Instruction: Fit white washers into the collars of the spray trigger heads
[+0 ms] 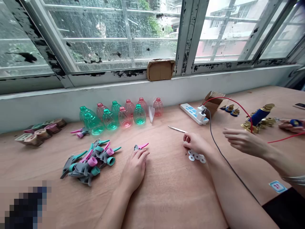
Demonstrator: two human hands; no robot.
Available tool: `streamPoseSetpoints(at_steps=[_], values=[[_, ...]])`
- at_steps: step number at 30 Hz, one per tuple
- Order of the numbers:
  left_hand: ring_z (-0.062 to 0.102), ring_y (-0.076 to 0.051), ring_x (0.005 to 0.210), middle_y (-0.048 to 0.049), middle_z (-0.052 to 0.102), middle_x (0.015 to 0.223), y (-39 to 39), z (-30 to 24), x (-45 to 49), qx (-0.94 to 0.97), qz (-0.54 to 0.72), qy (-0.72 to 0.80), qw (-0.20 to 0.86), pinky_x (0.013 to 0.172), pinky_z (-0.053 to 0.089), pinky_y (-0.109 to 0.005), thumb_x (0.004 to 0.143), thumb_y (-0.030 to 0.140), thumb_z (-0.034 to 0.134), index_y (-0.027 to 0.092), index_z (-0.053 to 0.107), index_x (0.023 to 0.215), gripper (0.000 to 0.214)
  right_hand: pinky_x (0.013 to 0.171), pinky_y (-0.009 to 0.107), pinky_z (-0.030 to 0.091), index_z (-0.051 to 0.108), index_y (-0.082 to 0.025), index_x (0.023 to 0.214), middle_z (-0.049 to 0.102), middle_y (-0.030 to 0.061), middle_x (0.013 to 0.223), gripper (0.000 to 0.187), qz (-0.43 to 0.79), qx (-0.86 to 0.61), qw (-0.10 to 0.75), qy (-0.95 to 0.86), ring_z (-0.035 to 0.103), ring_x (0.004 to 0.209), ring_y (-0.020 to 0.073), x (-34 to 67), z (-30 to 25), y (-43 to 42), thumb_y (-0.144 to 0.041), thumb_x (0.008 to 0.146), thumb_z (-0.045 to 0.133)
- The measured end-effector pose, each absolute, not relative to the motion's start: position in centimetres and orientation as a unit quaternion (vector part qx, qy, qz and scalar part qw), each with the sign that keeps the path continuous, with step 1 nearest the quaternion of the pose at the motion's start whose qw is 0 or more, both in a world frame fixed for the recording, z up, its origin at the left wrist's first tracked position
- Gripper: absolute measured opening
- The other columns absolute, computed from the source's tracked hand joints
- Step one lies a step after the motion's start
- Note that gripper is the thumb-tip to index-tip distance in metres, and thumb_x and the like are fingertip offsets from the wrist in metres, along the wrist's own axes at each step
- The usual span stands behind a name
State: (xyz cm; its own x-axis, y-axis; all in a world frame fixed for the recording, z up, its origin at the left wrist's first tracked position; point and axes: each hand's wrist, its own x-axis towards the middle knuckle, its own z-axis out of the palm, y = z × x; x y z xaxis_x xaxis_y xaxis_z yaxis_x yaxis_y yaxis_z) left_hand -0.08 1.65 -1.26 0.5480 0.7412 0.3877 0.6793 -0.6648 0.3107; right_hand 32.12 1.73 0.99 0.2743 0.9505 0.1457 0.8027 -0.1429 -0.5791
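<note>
My left hand (pixel 135 167) rests on the table with its fingers curled over a grey spray trigger head (pixel 136 147) with a pink lever; most of it is hidden under the fingers. To its left lies a heap of spray trigger heads (pixel 89 162), grey with pink or teal levers and collars. My right hand (pixel 196 142) is closed in a pinch beside several white washers (pixel 196 156); whatever is between its fingertips is hidden. A pair of tweezers (pixel 177 128) points away just behind that hand, and I cannot tell whether the hand touches it.
Green and red clear bottles (pixel 111 119) stand along the wall. A power strip (pixel 194 114) with a grey cable (pixel 220 151) lies right, near an open carton (pixel 213 103). Another person's hands (pixel 245 143) work at the right with red cord (pixel 234 101). Small moulded cups (pixel 39 133) sit far left.
</note>
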Motion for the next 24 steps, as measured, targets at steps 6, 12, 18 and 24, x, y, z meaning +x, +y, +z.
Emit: streamPoseSetpoints(at_steps=[6, 12, 18, 24], values=[[0.053, -0.023, 0.117, -0.0061, 0.062, 0.122, 1.8, -1.4, -0.1, 0.879, 0.258, 0.395, 0.064, 0.100, 0.048, -0.044, 0.090, 0.009, 0.043, 0.022, 0.060, 0.116, 0.033, 0.055, 0.022, 0.039, 0.066, -0.019, 0.081, 0.067, 0.0004, 0.073, 0.009, 0.167, -0.722, 0.250, -0.623, 0.059, 0.063, 0.0126, 31.9, -0.2, 3.1, -0.019, 0.074, 0.061], [0.054, -0.023, 0.115, -0.0068, 0.063, 0.119, 1.8, -1.4, -0.1, 0.879, 0.267, 0.391, 0.064, 0.099, 0.049, -0.044, 0.089, 0.010, 0.044, 0.022, 0.061, 0.114, 0.032, 0.058, 0.022, 0.042, 0.065, -0.020, 0.085, 0.068, -0.0003, 0.073, 0.011, 0.202, -0.680, 0.273, -0.650, 0.060, 0.066, 0.0137, 31.6, -0.4, 3.1, -0.021, 0.074, 0.061], [0.054, -0.024, 0.115, -0.0068, 0.063, 0.119, 1.8, -1.4, 0.0, 0.878, 0.266, 0.393, 0.062, 0.098, 0.050, -0.045, 0.089, 0.010, 0.045, 0.022, 0.062, 0.113, 0.031, 0.060, 0.023, 0.043, 0.068, -0.019, 0.085, 0.070, 0.0015, 0.081, 0.013, 0.183, -0.661, 0.261, -0.680, 0.059, 0.064, 0.0126, 30.8, 1.3, 2.2, -0.026, 0.076, 0.061], [0.053, -0.023, 0.116, -0.0062, 0.062, 0.120, 1.8, -1.6, -0.1, 0.878, 0.256, 0.399, 0.069, 0.099, 0.049, -0.044, 0.089, 0.009, 0.045, 0.021, 0.061, 0.113, 0.032, 0.044, 0.020, 0.035, 0.065, -0.018, 0.065, 0.065, -0.0017, 0.059, 0.010, 0.346, -0.648, 0.060, -0.676, 0.057, 0.050, 0.0123, 30.4, 2.1, 0.9, -0.016, 0.058, 0.071]])
